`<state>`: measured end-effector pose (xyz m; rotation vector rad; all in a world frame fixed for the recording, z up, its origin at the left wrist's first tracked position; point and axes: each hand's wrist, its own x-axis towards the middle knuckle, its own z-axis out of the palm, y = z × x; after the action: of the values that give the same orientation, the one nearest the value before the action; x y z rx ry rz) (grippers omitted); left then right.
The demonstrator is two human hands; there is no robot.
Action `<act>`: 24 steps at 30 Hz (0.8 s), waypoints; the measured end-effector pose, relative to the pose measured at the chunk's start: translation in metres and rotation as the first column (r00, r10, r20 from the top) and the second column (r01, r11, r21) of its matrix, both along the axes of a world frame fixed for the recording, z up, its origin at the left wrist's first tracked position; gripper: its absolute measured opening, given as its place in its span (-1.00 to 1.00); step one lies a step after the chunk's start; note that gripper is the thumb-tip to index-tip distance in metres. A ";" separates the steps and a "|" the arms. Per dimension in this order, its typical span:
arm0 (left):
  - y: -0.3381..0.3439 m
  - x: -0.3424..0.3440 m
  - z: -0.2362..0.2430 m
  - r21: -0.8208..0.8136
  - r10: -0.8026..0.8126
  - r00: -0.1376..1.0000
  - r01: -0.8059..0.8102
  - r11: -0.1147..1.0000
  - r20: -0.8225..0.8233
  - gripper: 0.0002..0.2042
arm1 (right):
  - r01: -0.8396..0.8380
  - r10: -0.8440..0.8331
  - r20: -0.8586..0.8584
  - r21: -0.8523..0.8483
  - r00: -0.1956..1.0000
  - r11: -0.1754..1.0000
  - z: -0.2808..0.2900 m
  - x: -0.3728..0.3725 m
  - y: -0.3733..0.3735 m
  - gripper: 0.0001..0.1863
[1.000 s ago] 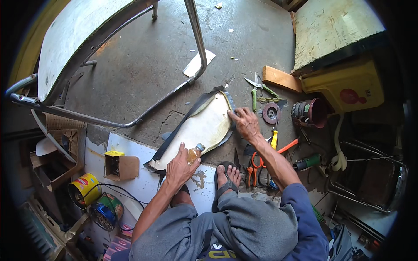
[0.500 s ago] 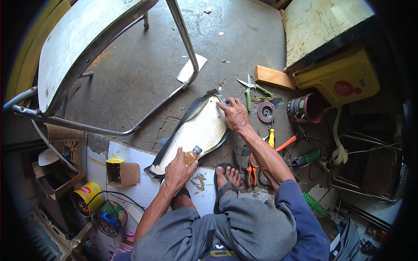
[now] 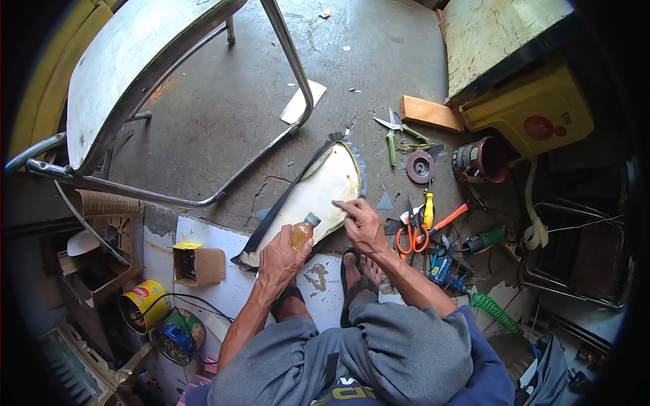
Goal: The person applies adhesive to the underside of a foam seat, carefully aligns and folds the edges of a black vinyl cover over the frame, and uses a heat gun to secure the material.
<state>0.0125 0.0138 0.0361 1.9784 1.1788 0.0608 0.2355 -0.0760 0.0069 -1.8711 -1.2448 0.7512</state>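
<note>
A long white panel (image 3: pixel 323 189) with one rounded end lies slanted on the floor, reaching from near my feet to the far side. Dark cloth (image 3: pixel 283 197) runs along its left edge, and a grey-blue edging shows around the rounded end. My left hand (image 3: pixel 279 260) is wrapped round a small bottle (image 3: pixel 302 234) of amber liquid with a blue-grey cap, held over the panel's near part. At the panel's right side is my right hand (image 3: pixel 365 231), its index finger stretched out over the white surface and the other fingers partly curled. Nothing shows in it.
Right of the panel lie green-handled shears (image 3: pixel 391 150), a flap disc (image 3: pixel 411 168), a yellow screwdriver (image 3: pixel 428 212) and a blue power tool (image 3: pixel 443 272). A wooden block (image 3: pixel 432 113) sits farther off. A chair's metal frame (image 3: pixel 156 198) stands left; a cardboard box (image 3: pixel 211 266) is nearer.
My right hand has drawn back from the panel's far rounded end to its middle right side. My left hand keeps the bottle, now slightly farther right in the picture.
</note>
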 end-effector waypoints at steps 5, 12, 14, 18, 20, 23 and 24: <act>0.002 -0.001 0.005 0.013 0.018 1.000 -0.018 1.000 0.016 -0.51 | -0.083 0.038 -0.405 -0.095 0.914 0.992 0.012 -0.026 0.011 -0.49; -0.004 -0.005 0.004 0.023 0.004 1.000 -0.004 1.000 -0.011 -0.53 | -0.091 -0.019 -0.513 -0.189 0.858 0.978 0.006 -0.032 0.006 -0.49; -0.005 -0.001 0.006 -0.001 0.001 0.998 -0.001 1.000 -0.064 -0.53 | -0.070 -0.108 -0.596 -0.268 0.796 0.961 0.004 -0.030 0.003 -0.51; -0.004 0.003 0.004 -0.028 0.079 0.971 -0.087 0.996 -0.228 -0.53 | -0.099 -0.158 -0.599 -0.374 0.785 0.922 0.006 -0.018 0.003 -0.59; 0.004 -0.006 -0.009 -0.035 0.174 0.940 -0.193 0.981 -0.294 -0.52 | -0.081 -0.100 -0.472 -0.347 0.876 0.934 0.016 -0.003 0.008 -0.67; 0.006 -0.017 -0.015 0.032 0.117 0.988 -0.114 0.993 -0.099 -0.52 | -0.021 0.055 0.249 -0.138 0.967 0.990 -0.019 0.045 0.040 -0.61; 0.003 -0.012 -0.012 0.031 0.104 0.989 -0.101 0.994 -0.103 -0.53 | 0.000 0.073 0.360 -0.201 0.930 0.980 -0.032 0.062 0.055 -0.53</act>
<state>0.0007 0.0165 0.0241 1.9621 1.3532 0.0255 0.2978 -0.0208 -0.0247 -2.2312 -1.4828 0.5764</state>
